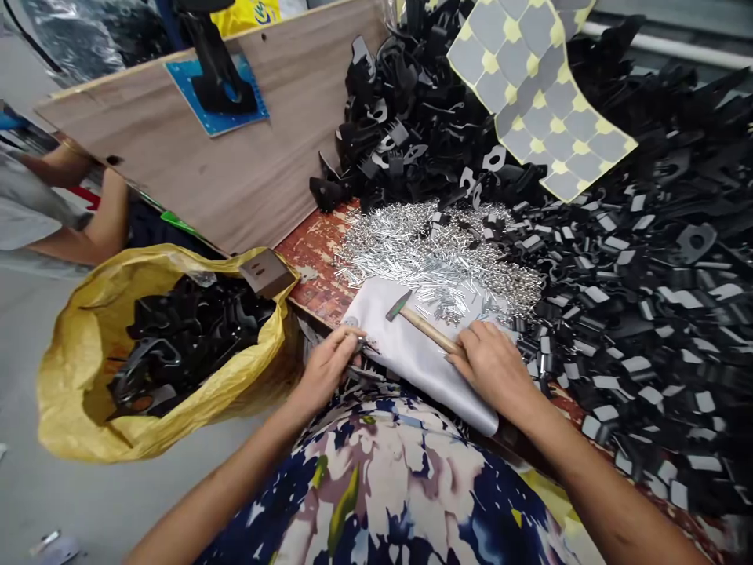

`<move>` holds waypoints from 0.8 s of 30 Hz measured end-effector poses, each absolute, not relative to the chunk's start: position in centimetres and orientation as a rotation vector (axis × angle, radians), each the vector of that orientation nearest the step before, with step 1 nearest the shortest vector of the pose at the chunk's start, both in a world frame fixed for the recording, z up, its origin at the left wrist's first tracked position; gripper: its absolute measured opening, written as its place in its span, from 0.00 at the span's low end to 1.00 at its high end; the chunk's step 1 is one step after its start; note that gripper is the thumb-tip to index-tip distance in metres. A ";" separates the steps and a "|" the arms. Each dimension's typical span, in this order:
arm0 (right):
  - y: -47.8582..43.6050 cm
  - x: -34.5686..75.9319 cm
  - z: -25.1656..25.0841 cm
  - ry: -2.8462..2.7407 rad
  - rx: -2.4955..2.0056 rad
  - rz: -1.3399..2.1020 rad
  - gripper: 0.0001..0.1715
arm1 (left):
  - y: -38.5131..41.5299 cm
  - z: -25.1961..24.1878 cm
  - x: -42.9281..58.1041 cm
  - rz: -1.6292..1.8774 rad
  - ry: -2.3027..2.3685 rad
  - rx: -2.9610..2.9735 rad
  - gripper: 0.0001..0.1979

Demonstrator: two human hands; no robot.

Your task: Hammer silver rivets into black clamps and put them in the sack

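My right hand is closed around the wooden handle of a small hammer. The hammer's dark head, partly green, hangs over a light grey cloth at the edge of the worktable. To its left, my left hand is closed in a pinch at the cloth's left side. Small dark parts show at its fingertips, but what exactly it holds is too small to make out. Just beyond the hammer lies a heap of shiny metal pins, some spilling onto the cloth.
A yellow sack of black plastic parts stands at the left, with a brown block on its rim. Black parts with pale pads cover the right side. A wooden board rises at the back; a person's arm shows beyond it.
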State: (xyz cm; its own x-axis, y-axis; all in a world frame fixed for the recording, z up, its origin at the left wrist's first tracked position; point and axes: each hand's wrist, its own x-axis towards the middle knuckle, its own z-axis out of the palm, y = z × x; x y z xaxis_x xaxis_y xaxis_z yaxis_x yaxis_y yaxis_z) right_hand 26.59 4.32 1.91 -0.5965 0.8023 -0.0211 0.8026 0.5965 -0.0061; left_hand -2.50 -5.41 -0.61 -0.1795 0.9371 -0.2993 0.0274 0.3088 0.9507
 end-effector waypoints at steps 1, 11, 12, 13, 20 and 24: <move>4.1 27.0 1.6 2.762 1.434 -0.123 0.07 | -5.1 -1.1 -1.7 1.076 1.519 0.971 0.22; 0.4 29.1 4.0 3.295 1.403 -0.511 0.33 | -4.4 -3.3 1.0 1.043 1.804 1.251 0.23; 0.1 28.9 3.9 3.335 1.377 -0.459 0.33 | -4.5 -3.4 1.1 1.052 1.818 1.244 0.23; -0.1 28.6 3.7 3.342 1.344 -0.393 0.33 | -4.5 -3.5 1.1 1.061 1.831 1.238 0.23; -0.7 28.2 1.8 3.302 1.291 -0.248 0.34 | -4.5 -3.8 1.3 1.097 1.843 1.226 0.24; -0.7 28.2 1.6 3.194 1.248 -0.373 0.32 | -4.6 -4.0 1.1 1.107 1.842 1.204 0.24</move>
State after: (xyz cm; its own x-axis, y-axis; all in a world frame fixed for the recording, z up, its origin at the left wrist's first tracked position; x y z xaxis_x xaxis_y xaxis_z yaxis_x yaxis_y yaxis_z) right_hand 28.18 -0.69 1.60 -0.6976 0.6869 0.2038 0.6215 0.7217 -0.3048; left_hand 1.11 -4.56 -4.00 -0.3534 0.9322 -0.0786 0.3681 0.2158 0.9044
